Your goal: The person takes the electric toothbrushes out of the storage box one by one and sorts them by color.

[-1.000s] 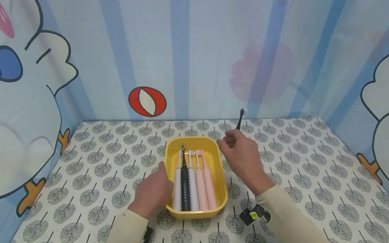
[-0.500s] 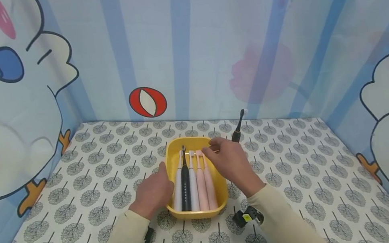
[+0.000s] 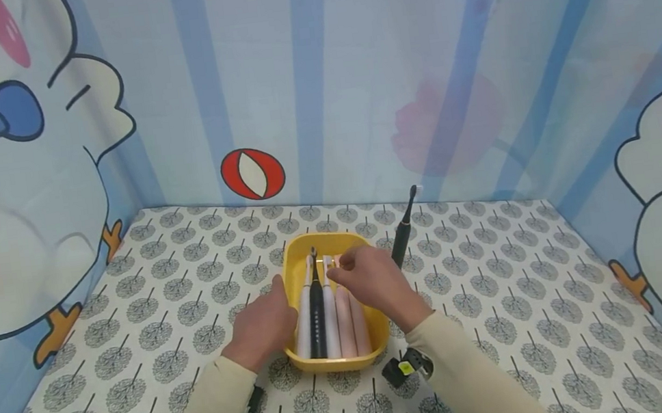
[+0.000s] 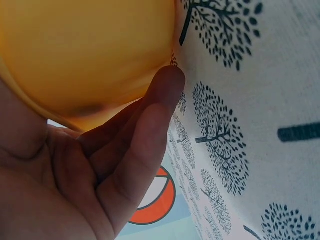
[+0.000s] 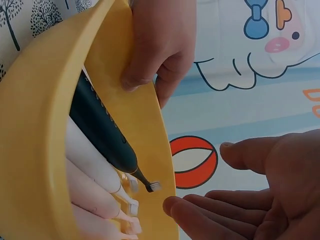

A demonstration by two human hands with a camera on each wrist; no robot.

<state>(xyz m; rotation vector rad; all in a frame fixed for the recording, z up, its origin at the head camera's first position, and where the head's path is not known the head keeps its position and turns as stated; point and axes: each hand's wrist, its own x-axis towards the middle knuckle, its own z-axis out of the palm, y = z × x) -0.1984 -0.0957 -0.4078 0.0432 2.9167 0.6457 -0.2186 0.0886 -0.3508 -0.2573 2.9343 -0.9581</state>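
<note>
A yellow tray [image 3: 377, 328] holds several electric toothbrushes side by side. Among them, a black electric toothbrush [image 3: 317, 315] lies between white ones, with pink toothbrushes [image 3: 346, 332] to its right. My left hand [image 3: 265, 325] grips the tray's left wall, thumb inside and fingers outside along the wall [image 4: 90, 50]. My right hand [image 3: 374, 280] hovers over the tray's right side, hiding some pink brush heads. Its thumb and fingers stand apart with nothing between them in the right wrist view. Another black toothbrush [image 3: 403, 228] lies on the table, just beyond my right hand.
The table is covered by a white cloth [image 3: 489, 283] printed with grey trees. A light blue curtain [image 3: 354, 93] with stripes and cartoon ducks stands behind and on both sides.
My right hand has moved left, from beside the black toothbrush on the table to over the tray, uncovering more of that toothbrush. The left hand and the tray have stayed put.
</note>
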